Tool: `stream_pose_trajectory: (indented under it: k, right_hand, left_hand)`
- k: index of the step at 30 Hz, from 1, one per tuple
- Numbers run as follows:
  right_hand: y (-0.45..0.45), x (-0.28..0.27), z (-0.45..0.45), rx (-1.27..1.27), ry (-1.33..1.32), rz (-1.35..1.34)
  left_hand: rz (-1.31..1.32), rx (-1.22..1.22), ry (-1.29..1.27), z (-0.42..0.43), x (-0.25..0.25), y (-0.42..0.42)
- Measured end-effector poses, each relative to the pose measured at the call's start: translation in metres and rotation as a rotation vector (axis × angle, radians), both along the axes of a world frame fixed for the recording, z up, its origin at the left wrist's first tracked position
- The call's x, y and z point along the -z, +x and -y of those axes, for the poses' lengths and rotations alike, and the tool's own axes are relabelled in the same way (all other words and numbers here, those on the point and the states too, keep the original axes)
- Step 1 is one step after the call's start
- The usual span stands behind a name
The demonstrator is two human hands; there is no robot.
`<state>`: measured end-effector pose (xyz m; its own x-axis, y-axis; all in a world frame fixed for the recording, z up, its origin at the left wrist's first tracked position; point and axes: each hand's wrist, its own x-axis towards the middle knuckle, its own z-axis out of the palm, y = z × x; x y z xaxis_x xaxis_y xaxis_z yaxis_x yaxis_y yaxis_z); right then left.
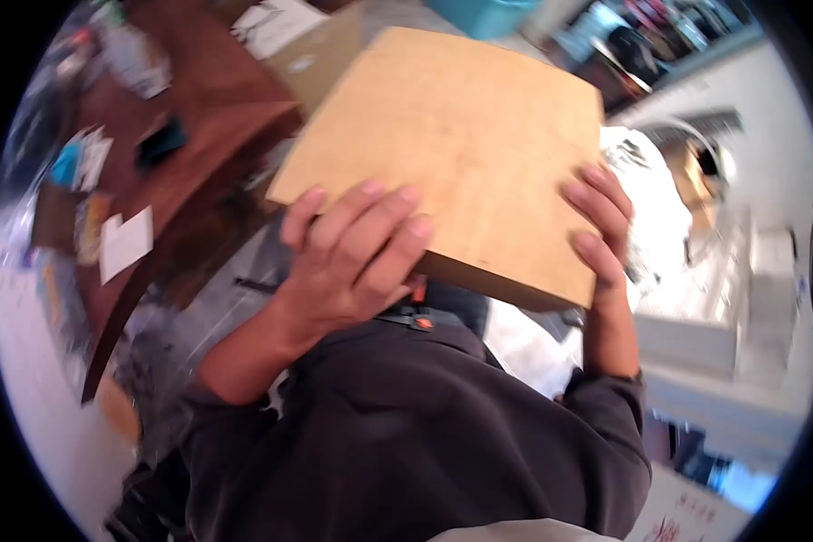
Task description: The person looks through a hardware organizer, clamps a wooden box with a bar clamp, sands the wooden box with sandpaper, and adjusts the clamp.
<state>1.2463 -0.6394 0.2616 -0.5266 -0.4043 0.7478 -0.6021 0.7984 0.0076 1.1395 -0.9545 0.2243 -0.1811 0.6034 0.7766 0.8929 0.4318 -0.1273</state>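
Observation:
A flat, box-like piece of light wood (461, 135) is held up in front of my body, its broad smooth face turned toward me. My left hand (348, 257) grips its near left edge, with the fingers spread over the top face and the thumb out of sight. On the right side, my right hand (603, 217) clasps the edge, fingertips bent onto the face. The thin near side of the piece is in shadow. Whether it is a solid board or a closed box, I cannot tell.
To the left stands a dark reddish-brown table (217, 135) with papers and small items on it. Behind the wood is a cardboard box (321, 54), and a teal tub (488, 14) lies farther back. White plastic wrapping (646, 199) and a pale worktop (696, 334) are on the right.

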Motion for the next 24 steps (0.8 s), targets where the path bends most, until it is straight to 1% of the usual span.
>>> stream_pose_trajectory:
  k: [2,4,6,8,10,11,15,17,20,22,24]
  right_hand:
    - [-0.018,0.018,0.009,-0.056,-0.040,-0.142]
    - [-0.029,0.020,0.019,-0.086,-0.039,-0.136]
    - [-0.048,0.025,0.030,-0.189,-0.036,-0.072]
    - [-0.073,0.034,0.047,-0.277,-0.070,-0.091]
    - [-0.091,0.044,0.064,-0.344,-0.130,-0.032]
    - [-0.102,0.047,0.071,-0.386,-0.134,-0.046]
    - [-0.146,0.060,0.092,-0.469,-0.134,-0.057]
    - [-0.178,0.065,0.104,-0.485,-0.148,-0.052]
    - [-0.217,0.066,0.125,-0.522,-0.210,-0.066]
    - [-0.233,0.067,0.131,-0.508,-0.212,-0.065]
    - [-0.237,0.066,0.136,-0.250,-0.208,0.218]
  left_hand:
    - [-0.078,-0.019,0.126,0.015,0.007,-0.006]
    - [-0.135,-0.066,0.122,0.026,0.015,-0.010]
    - [-0.138,-0.109,0.261,0.039,0.023,-0.011]
    - [-0.157,-0.156,0.222,0.065,0.027,-0.008]
    - [-0.105,-0.197,0.178,0.084,0.030,-0.002]
    - [-0.154,-0.241,0.085,0.096,0.027,0.000]
    - [-0.173,-0.353,0.078,0.112,0.037,-0.002]
    - [-0.159,-0.484,0.050,0.116,0.043,-0.008]
    - [-0.158,-0.532,0.077,0.117,0.049,-0.033]
    - [-0.137,-0.529,0.095,0.117,0.048,-0.048]
    - [-0.100,-0.595,0.099,0.120,0.045,-0.066]
